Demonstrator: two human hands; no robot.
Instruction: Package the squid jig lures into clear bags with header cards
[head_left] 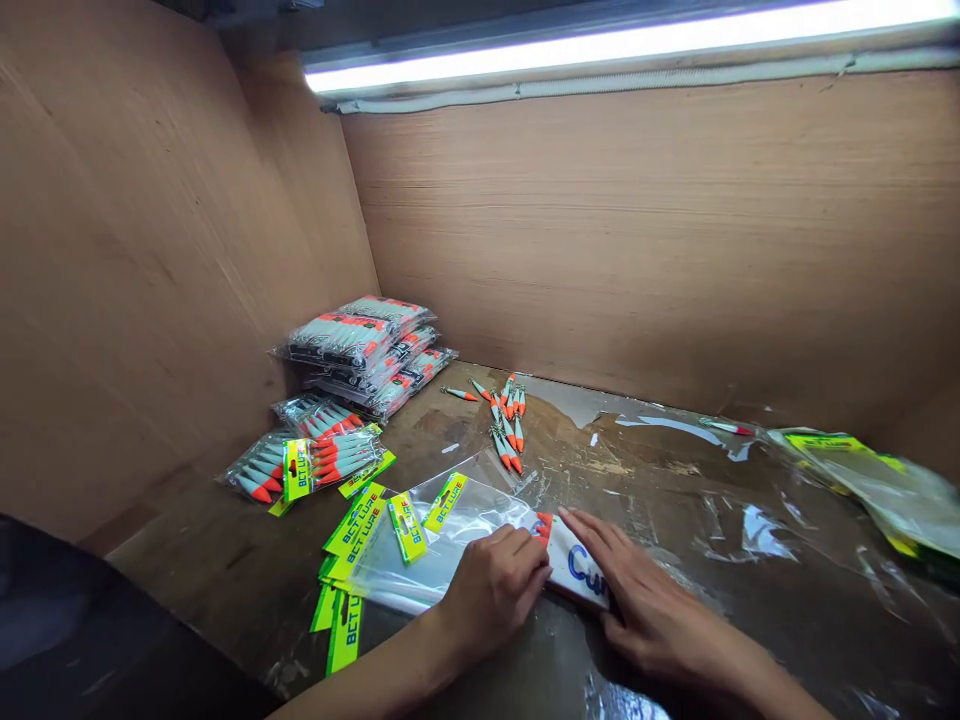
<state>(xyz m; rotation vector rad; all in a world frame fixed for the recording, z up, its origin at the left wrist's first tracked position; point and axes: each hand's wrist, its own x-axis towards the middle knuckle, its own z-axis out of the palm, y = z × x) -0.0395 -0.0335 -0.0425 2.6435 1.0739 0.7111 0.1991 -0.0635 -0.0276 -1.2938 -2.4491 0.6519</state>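
Observation:
My left hand (pixel 501 578) has its fingers curled at the left end of a white block (pixel 574 565) with blue lettering; what it grips is hidden. Orange lure tips (pixel 543 528) show between the hand and the block. My right hand (pixel 649 605) rests along the block's right side, fingers stretched out and thumb lower down. Under and left of my left hand lie clear plastic bags (pixel 427 540) with yellow-green header cards (pixel 352 535). Two small yellow cards (pixel 445 502) lie on top of the bags.
Packed bags of lures (pixel 360 345) are stacked at the back left, with smaller filled packs (pixel 337 455) before them. Loose orange-tipped lures (pixel 510 425) lie at the back middle. More clear bags (pixel 870 480) sit at the right. Wooden panels (pixel 637 240) enclose the table.

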